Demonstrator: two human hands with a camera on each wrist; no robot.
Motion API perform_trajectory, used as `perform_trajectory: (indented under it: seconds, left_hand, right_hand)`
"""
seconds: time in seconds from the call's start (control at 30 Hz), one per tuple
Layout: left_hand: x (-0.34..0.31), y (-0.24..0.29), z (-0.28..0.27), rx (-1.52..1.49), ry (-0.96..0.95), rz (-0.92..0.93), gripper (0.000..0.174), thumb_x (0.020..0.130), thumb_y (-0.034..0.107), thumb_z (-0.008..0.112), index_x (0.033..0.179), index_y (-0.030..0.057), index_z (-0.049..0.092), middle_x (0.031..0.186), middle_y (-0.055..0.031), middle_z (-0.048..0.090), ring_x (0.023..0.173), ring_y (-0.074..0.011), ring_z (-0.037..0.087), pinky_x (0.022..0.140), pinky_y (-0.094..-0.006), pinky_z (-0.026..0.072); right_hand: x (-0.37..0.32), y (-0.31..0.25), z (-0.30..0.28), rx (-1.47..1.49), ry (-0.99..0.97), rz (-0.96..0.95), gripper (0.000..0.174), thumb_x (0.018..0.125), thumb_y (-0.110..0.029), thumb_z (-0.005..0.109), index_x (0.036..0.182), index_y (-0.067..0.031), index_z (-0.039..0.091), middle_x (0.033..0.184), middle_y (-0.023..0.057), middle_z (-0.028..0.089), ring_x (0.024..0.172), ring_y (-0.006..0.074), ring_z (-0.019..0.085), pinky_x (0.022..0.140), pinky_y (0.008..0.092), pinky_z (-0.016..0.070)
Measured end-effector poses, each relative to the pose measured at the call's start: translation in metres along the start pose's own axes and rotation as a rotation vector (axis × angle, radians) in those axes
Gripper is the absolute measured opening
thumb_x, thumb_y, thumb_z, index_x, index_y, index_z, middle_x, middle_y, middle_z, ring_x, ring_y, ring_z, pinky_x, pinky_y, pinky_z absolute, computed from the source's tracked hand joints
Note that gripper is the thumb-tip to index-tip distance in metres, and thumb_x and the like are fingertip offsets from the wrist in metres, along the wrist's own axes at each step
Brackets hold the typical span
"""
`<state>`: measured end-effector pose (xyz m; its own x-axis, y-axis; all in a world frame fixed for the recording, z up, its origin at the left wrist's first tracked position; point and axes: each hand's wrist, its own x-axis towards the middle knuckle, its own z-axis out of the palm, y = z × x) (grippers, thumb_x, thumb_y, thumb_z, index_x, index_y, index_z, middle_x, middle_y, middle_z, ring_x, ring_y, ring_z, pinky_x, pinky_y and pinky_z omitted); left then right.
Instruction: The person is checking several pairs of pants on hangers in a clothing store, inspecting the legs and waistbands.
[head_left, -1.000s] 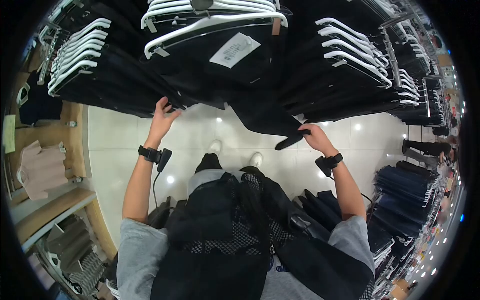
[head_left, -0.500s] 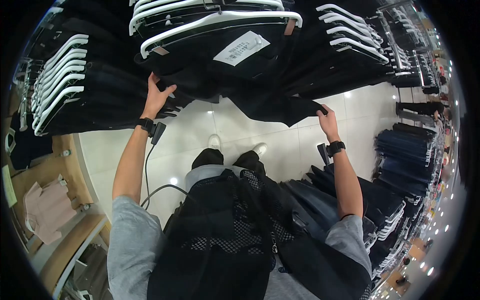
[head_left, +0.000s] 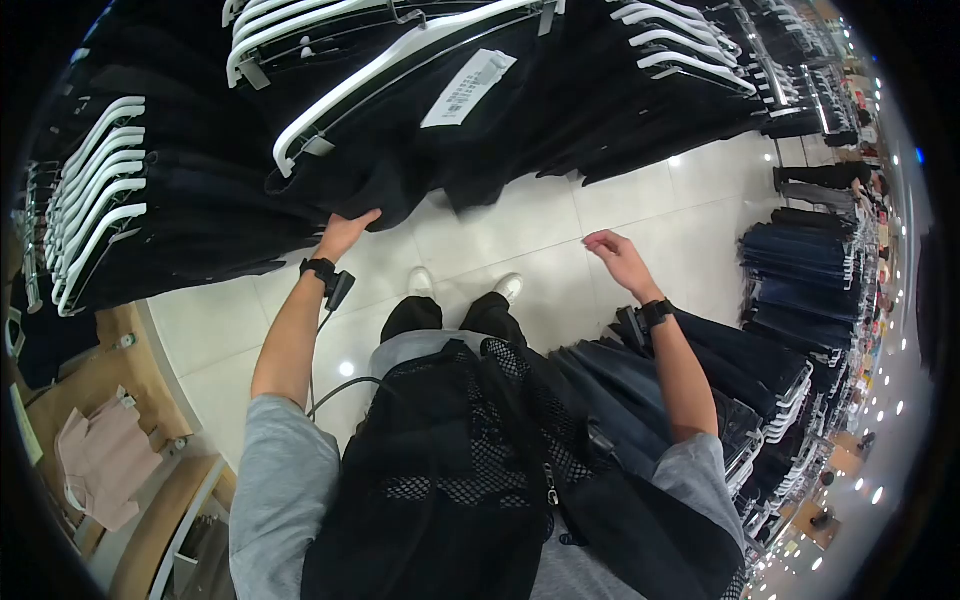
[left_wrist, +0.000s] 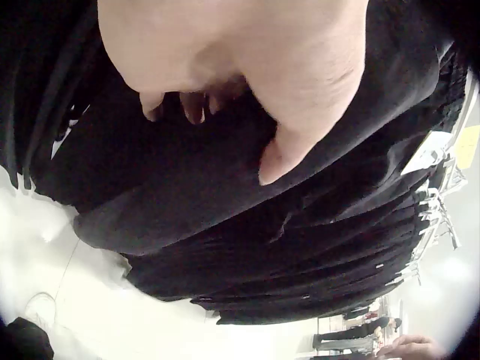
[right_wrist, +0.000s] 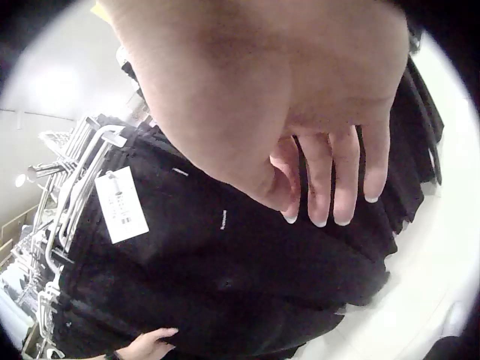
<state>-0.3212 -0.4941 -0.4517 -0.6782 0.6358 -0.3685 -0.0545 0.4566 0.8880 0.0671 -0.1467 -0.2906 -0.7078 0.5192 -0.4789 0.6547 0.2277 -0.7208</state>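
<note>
Closest to me hung the black mesh vest on my chest. From there my forearms reached out toward 11 and 1 o'clock.

My left hand was at about 11 o'clock, under the lower edge of the black garment. Its fingers were curled into the cloth and the thumb lay against it, so I was holding the hem. The left wrist view showed that hand bunched against the dark fabric. Half a second before, it had gripped higher up the garment's side; it had since slid down to the bottom edge.

My right hand, at 1 o'clock, had let go. Its fingers were loose and spread over the floor, well apart from the cloth. Half a second before, it had been pinching the garment's far corner. With that corner dropped, the garment no longer stretched across between my hands and hung bunched toward 12 o'clock.

Below my hands, my white shoes stood on the pale tiles.

Farther up, the garment hung from a white hanger, with a paper tag on its front. Stacked jeans hung at 3 o'clock, and a row of white hangers at 9 o'clock.
</note>
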Motion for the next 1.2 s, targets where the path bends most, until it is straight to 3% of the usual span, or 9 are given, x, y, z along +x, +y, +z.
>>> perform_trajectory:
  seconds: [0.17,0.37,0.57,0.67,0.77,0.83,0.9,0.93,1.2]
  left_hand:
    - [-0.032,0.043,0.030,-0.131,0.096,-0.129,0.062,0.086,0.039,0.073,0.126,-0.0079,0.063,0.128,-0.0146,0.067,0.120,-0.0238,0.060,0.102,-0.0342,0.0437]
    - [-0.064,0.074,0.039,-0.633,0.042,-0.232,0.043,0.091,0.032,0.067,0.113,-0.0051,0.069,0.109,-0.0070,0.072,0.099,-0.0159,0.065,0.090,-0.0284,0.0474]
    - [-0.099,0.131,0.029,-0.944,-0.010,-0.259,0.027,0.096,0.024,0.064,0.110,0.0007,0.069,0.105,-0.0060,0.073,0.098,-0.0140,0.069,0.086,-0.0278,0.0535]
    - [-0.116,0.155,0.021,-0.967,-0.039,-0.300,0.029,0.097,0.025,0.061,0.113,0.0014,0.068,0.110,-0.0068,0.073,0.104,-0.0171,0.068,0.093,-0.0301,0.0518]
    - [-0.130,0.165,0.011,-0.986,-0.050,-0.328,0.029,0.097,0.024,0.060,0.115,0.0027,0.067,0.115,-0.0074,0.072,0.108,-0.0196,0.067,0.098,-0.0335,0.0499]
    - [-0.138,0.160,0.002,-1.012,-0.034,-0.356,0.032,0.096,0.026,0.062,0.117,0.0032,0.067,0.118,-0.0078,0.071,0.111,-0.0211,0.066,0.100,-0.0353,0.0502]
    - [-0.144,0.154,-0.009,-0.993,-0.018,-0.348,0.032,0.095,0.027,0.062,0.118,0.0042,0.067,0.118,-0.0080,0.071,0.110,-0.0212,0.066,0.100,-0.0354,0.0506]
    - [-0.145,0.153,-0.015,-0.982,-0.014,-0.325,0.032,0.095,0.028,0.062,0.118,0.0052,0.067,0.118,-0.0082,0.071,0.109,-0.0214,0.067,0.099,-0.0355,0.0511]
    - [-0.163,0.158,-0.061,-0.902,0.153,-0.335,0.039,0.097,0.029,0.063,0.126,0.0021,0.064,0.126,-0.0106,0.069,0.114,-0.0238,0.066,0.101,-0.0374,0.0523]
  right_hand:
    - [-0.021,-0.049,0.028,0.023,-0.116,-0.054,0.021,0.103,-0.016,0.059,0.114,-0.0002,0.066,0.109,0.0093,0.072,0.103,0.0173,0.067,0.095,0.0308,0.0506]
    - [-0.010,-0.085,0.080,0.319,-0.286,-0.141,0.020,0.104,-0.013,0.056,0.118,0.0002,0.064,0.111,0.0097,0.072,0.108,0.0168,0.068,0.097,0.0290,0.0505]
    - [0.045,-0.051,0.153,0.244,-0.274,-0.085,0.071,0.099,-0.054,0.059,0.140,0.0025,0.053,0.138,0.0193,0.059,0.132,0.0282,0.053,0.112,0.0376,0.0387]
    - [0.067,-0.048,0.181,0.402,-0.413,0.201,0.100,0.097,-0.074,0.041,0.148,0.0124,0.040,0.150,0.0249,0.048,0.143,0.0311,0.042,0.119,0.0374,0.0292]
    - [0.079,-0.048,0.201,0.353,-0.558,0.309,0.101,0.096,-0.076,0.040,0.149,0.0098,0.040,0.151,0.0228,0.047,0.144,0.0320,0.039,0.120,0.0366,0.0276]
    - [0.085,-0.032,0.225,0.375,-0.570,0.298,0.100,0.094,-0.079,0.041,0.145,0.0059,0.048,0.145,0.0178,0.055,0.135,0.0260,0.051,0.116,0.0331,0.0343]
    - [0.090,-0.018,0.236,0.749,-0.970,0.482,0.091,0.093,-0.078,0.045,0.137,0.0009,0.058,0.134,0.0108,0.064,0.120,0.0175,0.062,0.109,0.0292,0.0426]
    - [0.070,-0.051,0.223,0.866,-0.889,0.509,0.073,0.096,-0.066,0.054,0.129,-0.0017,0.063,0.126,0.0061,0.069,0.107,0.0115,0.066,0.100,0.0272,0.0489]
    - [0.026,-0.045,0.200,1.189,-0.773,0.264,0.045,0.101,-0.035,0.063,0.129,0.0006,0.063,0.125,0.0056,0.068,0.113,0.0155,0.063,0.103,0.0319,0.0458]
